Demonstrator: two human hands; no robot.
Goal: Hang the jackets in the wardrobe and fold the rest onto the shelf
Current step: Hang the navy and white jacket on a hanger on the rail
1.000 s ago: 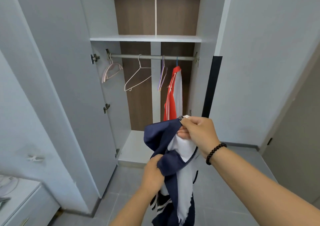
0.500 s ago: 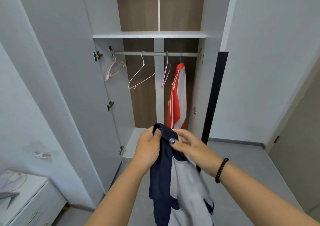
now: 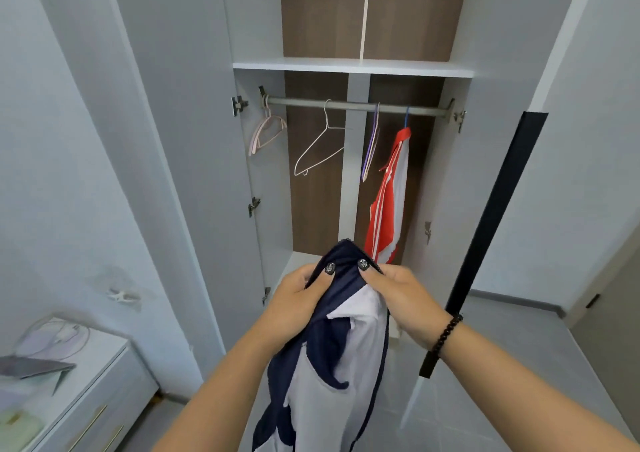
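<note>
1. A navy and white jacket (image 3: 341,344) hangs down between both forearms, its top bunched at the hands and its lower part running out of the bottom edge.
2. The left hand (image 3: 296,301) grips the jacket's navy top edge, thumb pressed over the fabric.
3. The right hand (image 3: 398,295) pinches the same edge just beside it, thumb on top; a dark bead bracelet (image 3: 445,335) circles that wrist.
4. Near left stands a white drawer unit (image 3: 86,392).
5. Farther off, the open wardrobe (image 3: 353,67) shows a rail (image 3: 353,106) under its shelf.
6. On the rail, left to right: a pink hanger (image 3: 265,133), a white wire hanger (image 3: 320,146), a purple hanger (image 3: 370,143), then a red and white jacket (image 3: 389,202).
</note>
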